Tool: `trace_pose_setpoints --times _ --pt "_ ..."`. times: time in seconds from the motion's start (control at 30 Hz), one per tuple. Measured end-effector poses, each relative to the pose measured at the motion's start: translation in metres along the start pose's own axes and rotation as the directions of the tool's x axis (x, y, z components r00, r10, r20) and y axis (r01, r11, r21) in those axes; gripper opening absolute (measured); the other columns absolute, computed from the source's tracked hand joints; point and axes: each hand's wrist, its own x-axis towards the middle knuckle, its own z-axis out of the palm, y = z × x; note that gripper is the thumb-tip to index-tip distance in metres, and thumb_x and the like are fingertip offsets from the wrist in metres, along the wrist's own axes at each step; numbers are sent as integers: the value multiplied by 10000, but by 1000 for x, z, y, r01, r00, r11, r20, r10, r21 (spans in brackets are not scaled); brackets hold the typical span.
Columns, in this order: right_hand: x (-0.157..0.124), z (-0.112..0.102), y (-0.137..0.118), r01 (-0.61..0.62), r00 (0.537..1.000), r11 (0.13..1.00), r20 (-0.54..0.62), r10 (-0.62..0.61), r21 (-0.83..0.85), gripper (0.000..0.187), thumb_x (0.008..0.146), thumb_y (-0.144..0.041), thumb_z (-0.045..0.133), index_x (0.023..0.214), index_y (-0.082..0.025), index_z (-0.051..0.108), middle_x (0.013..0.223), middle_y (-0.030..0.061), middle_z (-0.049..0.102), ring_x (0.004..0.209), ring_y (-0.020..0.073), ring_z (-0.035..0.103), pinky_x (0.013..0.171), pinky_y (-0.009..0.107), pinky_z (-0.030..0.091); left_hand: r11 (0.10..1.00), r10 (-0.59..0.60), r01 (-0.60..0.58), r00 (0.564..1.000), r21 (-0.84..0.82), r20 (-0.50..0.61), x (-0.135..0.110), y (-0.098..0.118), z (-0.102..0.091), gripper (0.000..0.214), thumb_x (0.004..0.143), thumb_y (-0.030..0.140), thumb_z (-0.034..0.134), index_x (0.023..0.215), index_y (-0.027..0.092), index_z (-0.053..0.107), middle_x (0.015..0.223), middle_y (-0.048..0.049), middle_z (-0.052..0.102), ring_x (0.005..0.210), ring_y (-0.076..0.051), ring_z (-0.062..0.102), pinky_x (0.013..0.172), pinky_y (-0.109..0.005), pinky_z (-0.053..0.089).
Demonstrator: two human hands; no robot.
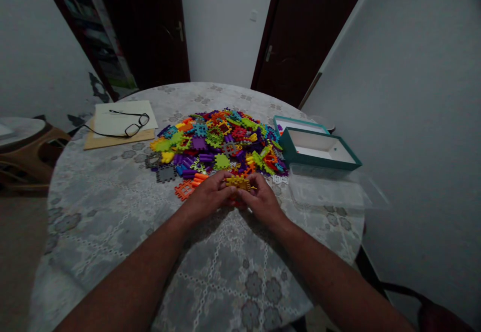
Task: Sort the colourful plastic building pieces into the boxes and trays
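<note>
Between both hands, at the near edge of a colourful heap, is a yellow toothed building piece (238,182). My left hand (211,192) grips its left side with thumb and fingers. On the right side my right hand (262,199) pinches it the same way. Some red-orange pieces show partly below the hands; whether they are joined to the yellow one I cannot tell. Just beyond lies the heap of plastic building pieces (221,161), flat toothed squares and tubes in many colours. An orange window-shaped piece (184,190) lies left of my left hand.
A green-edged open box (319,160) stands right of the heap, with another box part (300,121) behind it. A clear plastic tray (326,192) lies in front. Eyeglasses (132,129) rest on papers (103,116) at the left. A patterned cloth covers the round table (105,222).
</note>
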Motion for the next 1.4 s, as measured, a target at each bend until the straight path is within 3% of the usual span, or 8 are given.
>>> trace_pose_setpoints --times 0.13,0.23,0.43,0.7,1.0,1.1,1.23,1.4 --pt "2 -19 -6 128 990 941 -11 -139 -315 263 983 -441 706 1168 -273 624 1024 11 697 776 178 656 703 305 540 999 -35 39 992 30 -118 0 6 -1 365 904 299 736 1246 226 635 1026 -49 763 776 -194 768 722 -352 664" --pt "3 -40 -10 249 956 753 31 -292 -609 190 993 -336 676 1152 -233 691 1144 88 695 968 234 682 865 363 554 999 -28 37 961 26 -275 2 8 -7 387 914 261 691 1295 224 629 1127 -71 756 777 -196 784 670 -331 671" --pt "1 -57 -10 190 981 476 152 -118 -859 117 1018 -300 702 1090 -214 733 1185 98 654 1037 247 667 899 345 522 986 3 -68 916 -150 -400 8 2 -17 344 878 247 770 1213 224 697 1217 -90 719 955 -211 765 703 -322 710" --pt "3 -55 -7 312 950 583 261 -173 -750 89 1040 -235 643 952 -221 650 1168 93 638 1055 226 648 942 339 522 955 -51 -45 949 -294 -310 6 5 -16 300 860 227 816 1141 186 719 1223 -113 729 1008 -218 750 780 -348 722" --pt "0 -54 -8 300 954 850 124 -273 -434 182 1088 -369 576 995 -257 686 1342 113 716 1177 252 717 1006 431 583 931 -130 35 962 -362 -239 5 3 -13 410 825 94 780 1208 207 691 1140 -109 745 938 -205 780 828 -341 708" --pt "0 -50 -8 418 907 783 169 -385 -461 121 1072 -327 615 999 -254 679 1392 137 716 1296 279 695 1064 470 582 936 -128 57 975 -347 -184 3 4 -11 404 827 91 758 1210 201 684 1184 -128 759 963 -222 797 824 -339 701" --pt "0 -42 -6 620 776 579 308 -550 -529 53 1072 -274 638 1064 -237 675 1477 186 664 1426 290 629 1140 497 567 948 -148 103 980 -301 -132 0 6 -8 401 837 105 752 1226 184 694 1218 -142 760 958 -221 795 793 -328 693" --pt "-3 -27 -3 655 747 480 408 -524 -583 68 1097 -241 603 1130 -229 661 1561 201 599 1360 285 681 1046 473 638 956 -155 140 987 -259 -38 -2 3 -8 387 835 188 824 1209 180 727 1152 -132 771 945 -216 780 837 -349 677"
